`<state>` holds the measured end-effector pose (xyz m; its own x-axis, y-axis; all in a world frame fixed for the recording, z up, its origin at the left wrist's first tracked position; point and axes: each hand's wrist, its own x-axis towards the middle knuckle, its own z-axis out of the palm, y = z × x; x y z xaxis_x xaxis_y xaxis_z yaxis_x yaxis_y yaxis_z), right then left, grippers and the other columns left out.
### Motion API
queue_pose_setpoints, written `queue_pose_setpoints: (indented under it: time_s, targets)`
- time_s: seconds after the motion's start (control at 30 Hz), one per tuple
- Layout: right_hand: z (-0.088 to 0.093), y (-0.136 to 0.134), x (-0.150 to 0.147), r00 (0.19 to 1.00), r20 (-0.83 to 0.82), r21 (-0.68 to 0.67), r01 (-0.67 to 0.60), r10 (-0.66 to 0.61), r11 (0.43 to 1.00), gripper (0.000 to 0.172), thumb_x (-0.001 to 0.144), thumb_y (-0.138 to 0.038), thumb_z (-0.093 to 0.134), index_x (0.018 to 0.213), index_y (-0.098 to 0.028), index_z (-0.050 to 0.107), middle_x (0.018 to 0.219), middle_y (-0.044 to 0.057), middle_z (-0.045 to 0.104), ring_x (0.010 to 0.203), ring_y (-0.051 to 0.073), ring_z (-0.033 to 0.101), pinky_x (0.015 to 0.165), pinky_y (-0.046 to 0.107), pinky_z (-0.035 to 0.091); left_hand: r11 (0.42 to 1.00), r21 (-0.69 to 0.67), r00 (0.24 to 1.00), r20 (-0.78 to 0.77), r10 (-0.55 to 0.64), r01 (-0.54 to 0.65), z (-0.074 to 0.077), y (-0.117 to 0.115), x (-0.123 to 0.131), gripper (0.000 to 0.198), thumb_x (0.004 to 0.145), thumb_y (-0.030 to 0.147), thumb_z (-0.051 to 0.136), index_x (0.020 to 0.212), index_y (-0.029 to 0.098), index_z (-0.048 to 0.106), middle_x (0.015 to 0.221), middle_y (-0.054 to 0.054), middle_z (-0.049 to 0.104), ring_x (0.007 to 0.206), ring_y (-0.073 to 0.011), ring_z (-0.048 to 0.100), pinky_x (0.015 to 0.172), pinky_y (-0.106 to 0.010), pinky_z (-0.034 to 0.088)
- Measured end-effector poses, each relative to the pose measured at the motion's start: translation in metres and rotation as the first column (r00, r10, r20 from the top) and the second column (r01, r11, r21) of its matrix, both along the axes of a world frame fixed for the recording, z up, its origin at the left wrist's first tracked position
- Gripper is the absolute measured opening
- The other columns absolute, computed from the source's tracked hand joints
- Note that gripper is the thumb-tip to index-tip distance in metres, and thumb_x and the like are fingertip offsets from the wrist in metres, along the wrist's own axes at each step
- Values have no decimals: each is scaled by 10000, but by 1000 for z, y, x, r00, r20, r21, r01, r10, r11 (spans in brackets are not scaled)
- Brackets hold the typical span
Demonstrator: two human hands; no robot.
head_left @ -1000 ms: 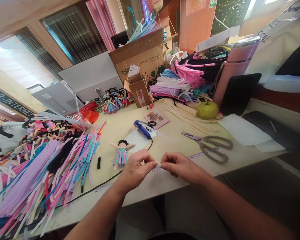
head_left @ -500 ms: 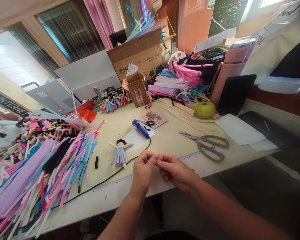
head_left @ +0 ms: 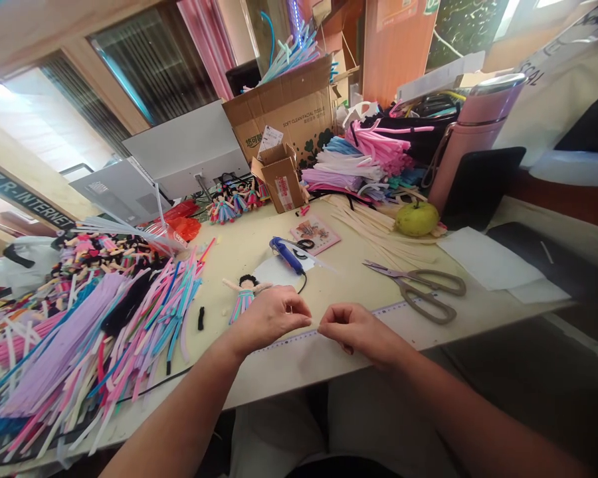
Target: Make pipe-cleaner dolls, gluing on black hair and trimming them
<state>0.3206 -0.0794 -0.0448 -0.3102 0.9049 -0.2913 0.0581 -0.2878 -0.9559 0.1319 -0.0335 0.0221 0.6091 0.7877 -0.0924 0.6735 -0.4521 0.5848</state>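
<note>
Over the front of the table, my left hand point(head_left: 274, 313) and my right hand point(head_left: 355, 330) face each other with a small gap between their fingertips. Both have thumb and fingers drawn together in a pinch; anything in them is too small to make out. A small doll point(head_left: 243, 295) with black hair and a striped skirt lies behind my left hand, which partly hides it. Beyond the hands is a blue glue gun point(head_left: 288, 257) on a white sheet. Scissors point(head_left: 418, 285) with grey-brown handles lie right of my right hand. A ruler point(head_left: 299, 338) runs beneath both hands.
Many fuzzy craft stems point(head_left: 74, 338) cover the left side. Finished dolls point(head_left: 224, 207) sit near a small cardboard box point(head_left: 278, 182). A green fruit point(head_left: 417, 219), a pink flask point(head_left: 478, 133) and white paper sheets point(head_left: 488, 259) stand or lie at right. A black piece point(head_left: 200, 318) lies by the doll.
My hands, touching at the fingertips before, have come apart. My left hand has moved left and now covers part of the doll. The whole view has shifted slightly.
</note>
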Motion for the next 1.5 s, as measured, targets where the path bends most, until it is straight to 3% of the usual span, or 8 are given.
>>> queue_pose_setpoints:
  time_s: [0.17,0.3,0.47,0.73,1.0,1.1,1.33,1.5]
  targets:
    - [1,2,4,992,116,54,-51,44,997,171,726,-334,627,715,-164,627,579,-44,475,496,80,390,432,217,310,990,83,975,-203,-96,114,2,2,3,102,789,286,677,743,223,743,768,-22,663,799,-192,588,731,-296,387]
    - [1,6,8,993,106,76,-53,45,996,196,732,-359,645,712,-165,630,550,-52,456,485,82,395,432,221,312,990,56,983,-134,-124,132,0,2,3,124,808,275,648,735,197,712,767,-23,652,772,-174,570,744,-295,388]
    - [0,7,10,994,-113,34,2,2,999,250,722,-394,704,717,-168,598,551,-54,475,499,84,431,457,222,339,964,-228,962,203,182,-134,-12,-5,5,173,781,327,668,729,166,636,726,3,586,695,-132,514,644,-252,387]
    - [-15,-1,-9,871,-480,-173,23,-105,985,378,681,-438,804,707,-181,528,522,-68,491,452,55,420,469,205,290,837,-450,633,558,536,-311,-54,-20,18,206,770,332,693,730,154,597,672,28,530,644,-97,435,625,-232,359]
    - [-25,-3,-18,798,-579,-270,8,-169,963,401,629,-420,843,668,-166,536,504,-64,505,443,42,405,462,196,257,684,-655,235,645,727,-321,-78,-41,51,240,739,347,723,738,160,573,663,38,534,612,-83,460,614,-219,375]
    - [-21,-1,-12,835,-528,-244,25,-154,969,373,642,-415,832,668,-166,556,484,-69,484,439,47,388,449,201,248,691,-670,348,601,719,-270,-74,-37,42,252,743,375,729,795,151,625,695,23,562,632,-85,466,637,-223,380]
    - [-5,2,0,951,-302,-130,32,-70,991,276,695,-373,764,649,-171,582,469,-63,475,432,61,388,437,215,287,881,-427,872,330,361,-203,-26,-11,-1,320,828,474,624,877,173,723,854,-33,666,822,-158,554,755,-263,414]
    - [-4,1,2,988,-152,-48,0,-7,999,221,704,-352,725,665,-165,613,525,-56,472,452,67,402,430,217,295,974,-217,992,87,87,-66,-1,-1,-2,191,793,373,669,815,193,727,827,-19,671,853,-176,584,745,-257,419]
